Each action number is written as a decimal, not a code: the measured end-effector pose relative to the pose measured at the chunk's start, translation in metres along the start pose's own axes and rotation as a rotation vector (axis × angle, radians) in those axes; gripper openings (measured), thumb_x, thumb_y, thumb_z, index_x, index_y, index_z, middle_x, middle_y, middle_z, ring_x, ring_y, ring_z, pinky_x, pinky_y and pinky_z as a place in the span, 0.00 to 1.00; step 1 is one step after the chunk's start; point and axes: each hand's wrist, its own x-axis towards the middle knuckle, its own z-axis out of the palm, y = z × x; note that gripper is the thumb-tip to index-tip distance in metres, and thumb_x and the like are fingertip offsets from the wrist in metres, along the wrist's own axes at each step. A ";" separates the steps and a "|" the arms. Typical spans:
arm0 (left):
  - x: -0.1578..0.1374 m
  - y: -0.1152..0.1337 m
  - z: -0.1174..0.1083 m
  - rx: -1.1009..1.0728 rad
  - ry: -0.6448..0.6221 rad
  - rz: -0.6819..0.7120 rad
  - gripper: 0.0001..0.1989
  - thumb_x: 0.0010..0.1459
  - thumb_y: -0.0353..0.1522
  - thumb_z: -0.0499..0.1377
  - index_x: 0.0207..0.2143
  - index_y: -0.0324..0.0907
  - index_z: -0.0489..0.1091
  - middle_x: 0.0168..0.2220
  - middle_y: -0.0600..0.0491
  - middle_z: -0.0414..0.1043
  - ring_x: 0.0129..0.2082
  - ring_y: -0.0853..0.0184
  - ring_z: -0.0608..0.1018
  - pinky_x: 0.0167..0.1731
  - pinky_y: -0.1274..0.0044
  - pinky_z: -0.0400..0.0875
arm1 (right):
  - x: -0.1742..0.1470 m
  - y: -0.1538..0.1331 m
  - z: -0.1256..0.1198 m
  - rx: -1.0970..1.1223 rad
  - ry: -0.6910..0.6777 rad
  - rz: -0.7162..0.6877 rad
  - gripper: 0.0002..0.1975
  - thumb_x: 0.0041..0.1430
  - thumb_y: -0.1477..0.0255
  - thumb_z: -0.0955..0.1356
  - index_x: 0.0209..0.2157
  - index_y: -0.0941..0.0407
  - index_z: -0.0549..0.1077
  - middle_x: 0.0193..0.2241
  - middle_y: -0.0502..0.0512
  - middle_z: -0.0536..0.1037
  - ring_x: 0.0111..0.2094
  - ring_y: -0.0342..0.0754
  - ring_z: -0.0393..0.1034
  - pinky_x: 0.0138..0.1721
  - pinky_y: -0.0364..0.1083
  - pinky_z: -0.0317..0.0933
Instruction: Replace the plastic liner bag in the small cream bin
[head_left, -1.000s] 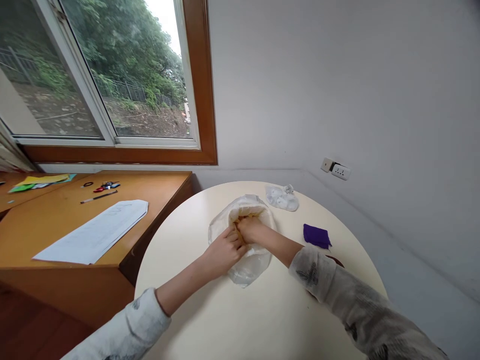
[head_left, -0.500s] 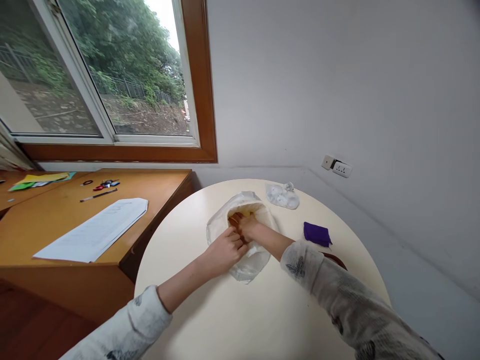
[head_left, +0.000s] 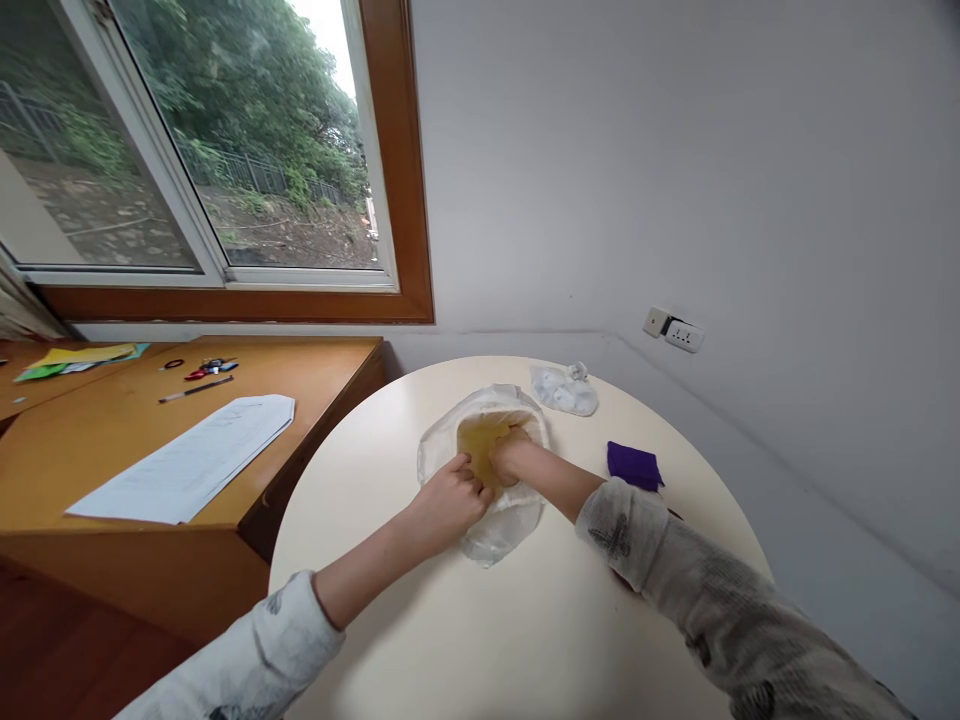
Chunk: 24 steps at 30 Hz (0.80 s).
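Note:
A whitish, translucent plastic bag (head_left: 442,440) stands wide-mouthed on the round cream table (head_left: 525,620), and its inside looks yellow. My left hand (head_left: 454,505) is closed on the near left edge of the bag's mouth. From the right, my right hand (head_left: 516,458) reaches into the opening, with its fingers bent against the far right inner side. What those fingers hold, if anything, is hidden. Beyond the right forearm lies a folded purple cloth (head_left: 634,466). A brown thing is mostly covered by the right sleeve.
A small clear plastic bag (head_left: 564,390) lies at the table's back edge. On the wooden desk (head_left: 322,390) to the left are white papers (head_left: 187,460), a pen (head_left: 196,389), a bunch of keys (head_left: 212,369) and coloured papers (head_left: 82,357). A wall socket (head_left: 684,336) is at the right.
My right hand has shifted slightly right inside the bag's mouth. The brown-orange inside seen before now shows yellow. My left hand keeps its place on the edge.

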 end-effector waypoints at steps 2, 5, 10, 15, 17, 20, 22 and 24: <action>-0.002 0.001 0.000 0.005 0.017 -0.010 0.08 0.47 0.20 0.52 0.22 0.40 0.63 0.17 0.55 0.65 0.21 0.69 0.66 0.45 0.69 0.56 | 0.000 -0.001 -0.003 -0.044 -0.094 0.058 0.15 0.59 0.67 0.63 0.47 0.58 0.66 0.46 0.57 0.68 0.44 0.48 0.66 0.43 0.53 0.63; -0.006 0.001 0.002 0.008 0.052 -0.054 0.09 0.49 0.21 0.53 0.22 0.41 0.64 0.19 0.55 0.64 0.27 0.66 0.68 0.51 0.66 0.51 | -0.004 -0.004 -0.009 -0.066 -0.164 0.100 0.15 0.59 0.67 0.63 0.47 0.57 0.66 0.47 0.57 0.68 0.44 0.48 0.66 0.43 0.52 0.63; -0.011 -0.004 0.007 -0.029 0.081 -0.090 0.09 0.52 0.21 0.52 0.23 0.40 0.64 0.25 0.53 0.65 0.31 0.66 0.67 0.48 0.67 0.54 | -0.013 -0.009 -0.023 0.051 -0.118 0.046 0.16 0.59 0.67 0.63 0.47 0.59 0.65 0.46 0.57 0.68 0.42 0.48 0.67 0.42 0.52 0.64; -0.012 -0.004 0.008 -0.105 0.097 -0.029 0.08 0.56 0.23 0.51 0.26 0.39 0.65 0.27 0.51 0.66 0.32 0.65 0.66 0.43 0.70 0.58 | -0.011 -0.009 -0.026 0.228 -0.154 -0.146 0.16 0.59 0.67 0.63 0.47 0.59 0.65 0.45 0.57 0.69 0.41 0.48 0.67 0.40 0.51 0.64; -0.012 -0.003 0.008 -0.122 0.105 -0.020 0.07 0.56 0.23 0.50 0.27 0.38 0.65 0.28 0.50 0.66 0.33 0.65 0.66 0.42 0.70 0.57 | -0.007 -0.009 -0.023 0.248 -0.201 -0.209 0.16 0.59 0.67 0.63 0.47 0.59 0.65 0.45 0.57 0.69 0.42 0.48 0.67 0.41 0.52 0.64; -0.009 -0.002 0.008 -0.130 0.121 -0.003 0.06 0.55 0.23 0.51 0.30 0.37 0.66 0.29 0.49 0.67 0.34 0.64 0.66 0.43 0.69 0.56 | -0.004 -0.011 -0.019 0.244 -0.248 -0.275 0.16 0.59 0.67 0.63 0.47 0.58 0.65 0.45 0.56 0.69 0.42 0.48 0.67 0.41 0.52 0.64; -0.006 -0.002 0.009 -0.119 0.134 -0.019 0.07 0.55 0.22 0.51 0.30 0.37 0.66 0.28 0.50 0.67 0.33 0.64 0.67 0.43 0.69 0.56 | -0.004 -0.012 -0.019 0.236 -0.246 -0.294 0.16 0.59 0.67 0.63 0.47 0.59 0.65 0.45 0.56 0.69 0.42 0.49 0.67 0.41 0.52 0.64; -0.004 -0.002 0.009 -0.108 0.140 -0.055 0.07 0.55 0.22 0.51 0.29 0.38 0.66 0.27 0.51 0.67 0.33 0.64 0.67 0.44 0.69 0.56 | -0.006 -0.013 -0.022 0.224 -0.222 -0.280 0.16 0.59 0.67 0.63 0.47 0.59 0.65 0.45 0.56 0.69 0.42 0.48 0.67 0.41 0.52 0.64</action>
